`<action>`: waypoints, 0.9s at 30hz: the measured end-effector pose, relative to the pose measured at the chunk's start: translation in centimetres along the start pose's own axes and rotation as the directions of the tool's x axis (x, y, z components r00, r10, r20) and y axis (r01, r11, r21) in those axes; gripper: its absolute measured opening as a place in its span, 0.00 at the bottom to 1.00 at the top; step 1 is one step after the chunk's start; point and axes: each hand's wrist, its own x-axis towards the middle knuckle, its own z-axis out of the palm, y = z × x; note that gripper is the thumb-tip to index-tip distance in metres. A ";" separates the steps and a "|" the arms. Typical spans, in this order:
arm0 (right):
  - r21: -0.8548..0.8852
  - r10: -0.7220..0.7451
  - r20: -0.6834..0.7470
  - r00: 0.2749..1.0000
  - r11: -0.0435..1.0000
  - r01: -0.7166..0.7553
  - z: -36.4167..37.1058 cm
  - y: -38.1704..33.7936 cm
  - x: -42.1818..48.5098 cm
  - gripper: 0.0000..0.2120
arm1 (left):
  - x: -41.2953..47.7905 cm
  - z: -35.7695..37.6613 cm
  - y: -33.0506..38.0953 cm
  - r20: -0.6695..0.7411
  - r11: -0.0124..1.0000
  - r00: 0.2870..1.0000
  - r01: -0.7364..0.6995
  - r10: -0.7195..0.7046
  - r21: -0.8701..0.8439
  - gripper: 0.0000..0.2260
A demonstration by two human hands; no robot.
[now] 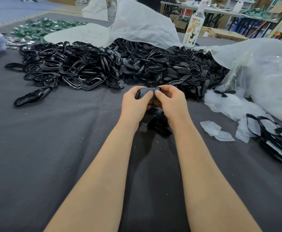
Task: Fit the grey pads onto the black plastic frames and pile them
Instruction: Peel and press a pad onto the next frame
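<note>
— Where are the hands?
— Both are over the middle of the table (36, 148), close together. The left hand (133, 102) and the right hand (172, 102) each pinch one end of a single black frame (138, 95), with fingers curled beneath it and thumbs on top.
— And the pad?
— A grey pad (145, 92) sits inside that frame, facing the camera. The two thumb tips lie side by side on its near edge, almost touching each other. Whether it is fully seated I cannot tell.
— What lies under the arms?
— A few small black parts (160, 125) on the cloth, between the wrists and partly hidden by them.
— The supply?
— Beyond the hands, a broad heap of loose frames (80, 67) spreads across the left and centre. To its right is a heap of ribbed black inserts (183, 67), spilling from under a clear plastic bag (262, 72).
— Finished pieces?
— At the right edge there is a leaning stack of fitted frames (274, 139), with pale pads showing in them. Near it, two loose pale pads (218, 132) lie flat on the table, and more are heaped behind.
— Anything else?
— A labelled bottle (194, 25) stands upright behind the inserts, and green parts (41, 28) lie far left.
</note>
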 end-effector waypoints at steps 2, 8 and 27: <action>0.012 0.007 0.009 1.000 1.000 -0.007 0.0 0.0 0.0 0.07 | 0.0 0.0 0.0 -0.001 1.000 1.000 -0.007 0.007 0.016 0.04; 0.031 0.037 0.025 0.999 0.999 -0.038 0.0 0.0 0.0 0.05 | 0.1 -0.1 0.1 -0.011 1.000 1.000 -0.016 0.016 0.026 0.07; -0.128 -0.046 -0.011 0.999 0.991 0.045 0.2 -0.4 -0.2 0.10 | 0.3 -0.1 -0.1 -0.028 0.995 0.998 -0.049 0.051 0.091 0.05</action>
